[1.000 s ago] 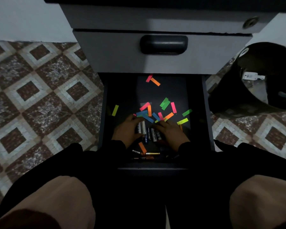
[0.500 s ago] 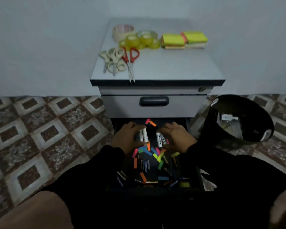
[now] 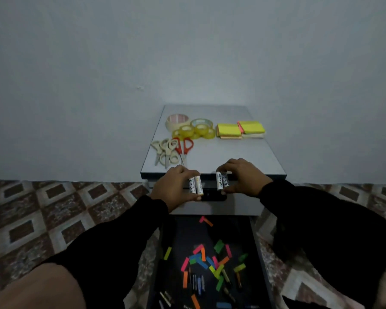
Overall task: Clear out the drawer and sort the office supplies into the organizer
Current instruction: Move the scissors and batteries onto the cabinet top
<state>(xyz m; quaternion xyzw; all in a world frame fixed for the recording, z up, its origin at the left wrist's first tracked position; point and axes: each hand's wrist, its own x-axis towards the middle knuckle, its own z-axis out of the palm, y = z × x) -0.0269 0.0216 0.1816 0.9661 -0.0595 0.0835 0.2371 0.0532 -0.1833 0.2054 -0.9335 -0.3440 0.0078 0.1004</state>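
Observation:
My left hand (image 3: pixel 173 188) grips two white batteries (image 3: pixel 196 185) upright, level with the front edge of the grey cabinet top (image 3: pixel 236 155). To its right, my right hand (image 3: pixel 245 178) grips another pair of white batteries (image 3: pixel 221 181). Below my arms the dark bottom drawer (image 3: pixel 187 233) stands pulled out. Several neon paper flags (image 3: pixel 202 253) and several small dark batteries (image 3: pixel 197 284) lie scattered in it.
On the cabinet top lie several scissors (image 3: pixel 171 150), tape rolls (image 3: pixel 195 129) and yellow sticky-note pads (image 3: pixel 241 130). The shut upper drawer (image 3: pixel 239 207) sits behind my hands. Patterned floor tiles (image 3: pixel 54 208) spread on both sides, a pale wall behind. My knees fill the lower corners.
Both hands have lifted out of the drawer with the batteries and risen to the cabinet's front edge. My view has tilted up; the black bin at right is out of sight.

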